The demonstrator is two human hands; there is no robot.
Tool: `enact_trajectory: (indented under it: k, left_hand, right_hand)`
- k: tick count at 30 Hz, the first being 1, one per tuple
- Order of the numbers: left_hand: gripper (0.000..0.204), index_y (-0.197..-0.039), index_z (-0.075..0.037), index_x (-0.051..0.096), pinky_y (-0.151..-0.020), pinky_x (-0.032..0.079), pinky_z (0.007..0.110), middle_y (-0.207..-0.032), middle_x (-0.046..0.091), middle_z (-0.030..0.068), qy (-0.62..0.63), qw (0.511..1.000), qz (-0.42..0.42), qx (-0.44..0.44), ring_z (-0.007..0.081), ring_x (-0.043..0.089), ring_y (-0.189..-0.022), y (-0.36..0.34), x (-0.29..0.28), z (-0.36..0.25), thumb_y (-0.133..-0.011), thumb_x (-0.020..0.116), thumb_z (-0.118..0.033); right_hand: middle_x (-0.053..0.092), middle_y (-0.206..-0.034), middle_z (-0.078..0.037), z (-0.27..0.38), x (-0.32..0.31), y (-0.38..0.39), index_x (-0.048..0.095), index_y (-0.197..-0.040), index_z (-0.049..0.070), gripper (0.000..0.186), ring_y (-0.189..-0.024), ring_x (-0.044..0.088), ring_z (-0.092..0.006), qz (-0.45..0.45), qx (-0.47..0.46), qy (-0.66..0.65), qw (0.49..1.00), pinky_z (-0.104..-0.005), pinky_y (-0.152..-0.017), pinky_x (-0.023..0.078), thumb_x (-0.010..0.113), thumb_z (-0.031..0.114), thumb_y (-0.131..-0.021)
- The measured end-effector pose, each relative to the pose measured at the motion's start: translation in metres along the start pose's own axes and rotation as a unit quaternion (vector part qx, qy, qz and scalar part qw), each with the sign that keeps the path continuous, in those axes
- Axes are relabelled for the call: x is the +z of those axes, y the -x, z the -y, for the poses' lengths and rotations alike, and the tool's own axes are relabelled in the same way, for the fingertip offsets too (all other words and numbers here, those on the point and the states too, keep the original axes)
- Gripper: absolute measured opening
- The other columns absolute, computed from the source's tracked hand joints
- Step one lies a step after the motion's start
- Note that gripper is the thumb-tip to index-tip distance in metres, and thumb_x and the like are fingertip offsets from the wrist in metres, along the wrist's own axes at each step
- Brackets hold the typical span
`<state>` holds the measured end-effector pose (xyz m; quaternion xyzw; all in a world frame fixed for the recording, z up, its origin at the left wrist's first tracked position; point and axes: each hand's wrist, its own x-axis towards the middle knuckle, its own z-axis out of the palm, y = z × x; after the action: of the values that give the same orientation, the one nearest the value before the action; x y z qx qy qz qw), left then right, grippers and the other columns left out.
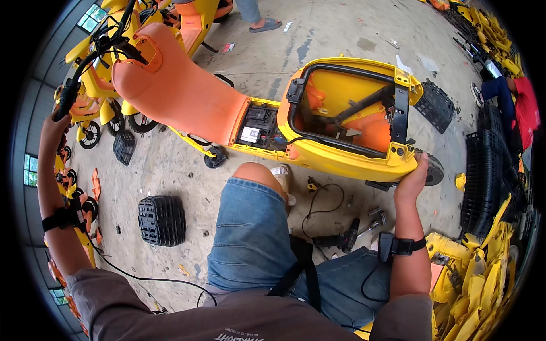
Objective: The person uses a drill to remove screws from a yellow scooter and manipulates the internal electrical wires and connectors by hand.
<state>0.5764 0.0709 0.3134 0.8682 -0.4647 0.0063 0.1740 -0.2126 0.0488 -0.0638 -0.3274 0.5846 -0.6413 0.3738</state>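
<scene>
A yellow and orange electric scooter (182,85) stands across in front of me, with its seat off. My left hand (55,125) is closed round the black handlebar grip (69,94) at the far left. At the other end, my right hand (414,177) grips the rear corner of the yellow body (341,162), just by the rear wheel (435,170). The body's black-rimmed opening (296,108) shows a frame tube and orange panels inside. Ahead of it, an uncovered bay (259,128) holds black parts and a white-labelled box.
On the concrete floor lie a black plastic basket (162,220), a power drill (350,236), a ratchet wrench (372,221) and a cable (324,210). Yellow panels (472,284) and stacked black baskets (480,182) stand right. More scooters (94,94) fill the left. Another person (523,108) is at the right.
</scene>
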Motion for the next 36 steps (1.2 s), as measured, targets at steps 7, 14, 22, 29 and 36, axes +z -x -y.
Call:
enact_trajectory:
  k: [7,14,22,29,36]
  left_hand:
    - [0.029,-0.104,-0.002,0.064,-0.036,0.036,0.027,-0.066,0.053,-0.0017,0.001,1.000,-0.015,-0.011,0.0070,0.046,-0.040,0.001,0.002,0.018,-0.090,0.067,-0.027]
    - [0.030,-0.105,-0.003,0.065,-0.037,0.035,0.027,-0.068,0.053,-0.0020,-0.008,0.998,-0.049,-0.030,0.0071,0.046,-0.040,0.012,0.004,0.008,-0.090,0.069,-0.029]
    - [0.032,-0.102,-0.003,0.066,-0.038,0.037,0.026,-0.069,0.053,-0.0016,0.008,0.999,-0.031,-0.017,0.0073,0.048,-0.042,0.015,0.001,0.006,-0.088,0.068,-0.032]
    - [0.036,-0.100,-0.003,0.067,-0.041,0.037,0.025,-0.070,0.054,-0.0028,-0.026,0.999,-0.043,0.000,0.0053,0.047,-0.045,0.009,0.000,0.015,-0.090,0.067,-0.037]
    - [0.050,-0.114,-0.004,0.066,-0.042,0.038,0.023,-0.070,0.053,-0.0033,-0.087,0.993,-0.084,0.015,0.0043,0.047,-0.044,0.010,0.003,0.012,-0.092,0.069,-0.050]
  right_hand:
    - [0.067,-0.107,-0.009,0.006,-0.006,0.005,0.065,-0.109,0.001,0.052,-0.100,0.061,-0.0176,0.012,0.008,0.035,0.999,-0.0324,-0.095,0.045,0.041,0.047,-0.109]
    - [0.066,-0.109,-0.010,0.000,-0.010,0.002,0.063,-0.113,0.000,0.053,-0.102,0.060,-0.0181,0.006,0.012,0.034,0.999,-0.0328,-0.096,0.045,0.042,0.049,-0.108]
    - [0.068,-0.114,-0.010,0.004,-0.013,0.002,0.063,-0.120,0.000,0.056,-0.110,0.063,-0.0213,-0.001,0.057,-0.020,0.998,-0.0342,-0.101,0.045,0.042,0.051,-0.108]
    - [0.068,-0.115,-0.013,0.001,-0.011,-0.002,0.061,-0.122,-0.003,0.062,-0.106,0.064,-0.0221,-0.062,0.032,-0.030,0.997,-0.0347,-0.098,0.048,0.037,0.053,-0.109]
    - [0.067,-0.117,-0.012,-0.007,-0.011,-0.006,0.060,-0.120,0.002,0.056,-0.106,0.065,-0.0246,-0.075,0.020,-0.090,0.993,-0.0379,-0.098,0.049,0.040,0.053,-0.107]
